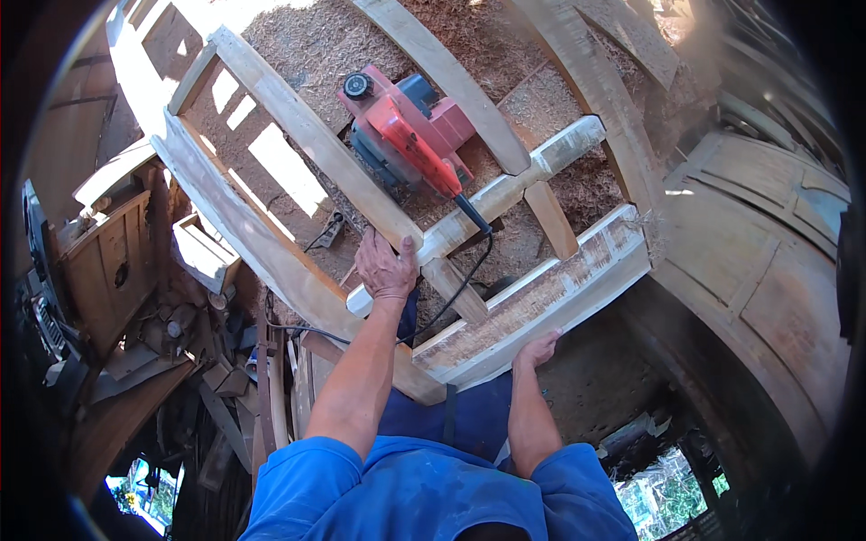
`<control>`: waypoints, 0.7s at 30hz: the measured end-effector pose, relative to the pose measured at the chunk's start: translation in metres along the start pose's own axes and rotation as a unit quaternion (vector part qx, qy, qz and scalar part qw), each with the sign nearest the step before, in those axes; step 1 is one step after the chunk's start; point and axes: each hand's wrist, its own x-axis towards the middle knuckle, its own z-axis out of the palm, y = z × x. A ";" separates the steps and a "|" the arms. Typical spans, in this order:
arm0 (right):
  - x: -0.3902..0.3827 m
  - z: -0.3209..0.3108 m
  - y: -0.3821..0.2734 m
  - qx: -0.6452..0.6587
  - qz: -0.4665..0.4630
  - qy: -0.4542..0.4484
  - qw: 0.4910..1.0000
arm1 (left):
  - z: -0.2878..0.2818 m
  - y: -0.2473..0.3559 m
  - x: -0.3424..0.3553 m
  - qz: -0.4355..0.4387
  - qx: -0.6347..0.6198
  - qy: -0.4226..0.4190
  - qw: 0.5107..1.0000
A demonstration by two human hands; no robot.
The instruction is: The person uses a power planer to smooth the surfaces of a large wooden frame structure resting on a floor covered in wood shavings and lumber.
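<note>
A wooden frame of joined slats and rails [298,135] lies in front of me. My left hand [388,268] is closed around it where a long slat meets the pale crossbar [478,209]. My right hand [538,350] grips the outer edge of the broad near rail [550,302], its fingers partly hidden by the wood. This rail has a rough, patchy brown face and a paler edge strip. A red electric planer [410,135] with a black knob rests among the slats beyond my hands. Its black cord [467,279] runs over the crossbar, down past my left forearm.
Wood shavings [289,45] cover the surface beneath the frame. To the left are a wooden drawer-like box [203,252] and a heap of offcuts [171,334]. Panelled wooden boards [758,261] stand at the right. A small socket block [332,230] lies left of my left hand.
</note>
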 end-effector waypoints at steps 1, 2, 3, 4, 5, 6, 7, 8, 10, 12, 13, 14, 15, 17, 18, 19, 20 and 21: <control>-0.002 0.000 -0.002 -0.001 0.001 0.000 1.000 | -0.001 0.000 0.000 0.000 0.010 0.000 1.000; -0.004 0.000 -0.003 -0.003 0.002 0.000 1.000 | -0.002 0.001 -0.001 0.001 0.020 0.000 1.000; -0.006 0.000 -0.005 -0.004 0.003 0.000 1.000 | -0.003 0.001 -0.002 0.001 0.030 0.000 1.000; -0.007 0.001 -0.005 -0.008 -0.005 0.005 1.000 | -0.006 0.002 -0.001 0.003 0.033 -0.009 0.999; -0.007 0.002 -0.006 -0.012 -0.012 0.010 1.000 | -0.008 0.003 -0.002 0.004 0.037 -0.019 0.999; -0.007 0.001 -0.006 -0.016 -0.021 0.014 1.000 | -0.011 0.004 -0.002 0.004 0.040 -0.028 0.999; -0.003 0.001 -0.002 -0.013 -0.018 0.011 1.000 | -0.013 0.006 -0.001 0.016 0.032 -0.024 0.999; 0.000 0.002 0.002 -0.011 -0.016 0.008 1.000 | -0.015 0.008 0.000 0.027 0.024 -0.019 0.999; 0.005 0.001 0.004 0.001 -0.008 -0.002 1.000 | -0.014 0.007 0.000 0.032 0.015 -0.011 0.999; 0.001 0.002 0.003 0.022 0.005 -0.014 1.000 | -0.013 0.003 0.000 0.046 0.021 -0.017 0.999; -0.001 0.001 0.001 0.029 -0.001 -0.015 0.999 | -0.014 0.003 0.000 0.052 0.024 -0.021 0.998; -0.003 0.001 0.001 0.035 -0.005 -0.014 0.999 | -0.016 0.003 0.001 0.058 0.026 -0.033 0.997; -0.004 0.002 0.000 0.042 -0.008 -0.012 0.999 | -0.017 0.003 0.003 0.059 0.030 -0.033 0.997; 0.000 0.004 0.005 0.043 0.001 -0.021 0.999 | -0.019 0.004 0.002 0.061 0.035 -0.035 0.997; 0.003 0.004 0.007 0.045 0.005 -0.023 0.999 | -0.017 0.002 0.001 0.056 0.046 -0.033 0.997; 0.002 0.005 0.006 0.064 0.004 -0.030 0.997 | -0.015 0.000 0.001 0.059 0.044 -0.029 0.997; 0.000 0.005 0.006 0.084 0.003 -0.035 0.996 | -0.014 -0.003 0.002 0.062 0.042 -0.026 0.997; -0.002 0.004 0.005 0.104 0.002 -0.040 0.994 | -0.011 -0.003 0.000 0.066 0.039 -0.023 0.997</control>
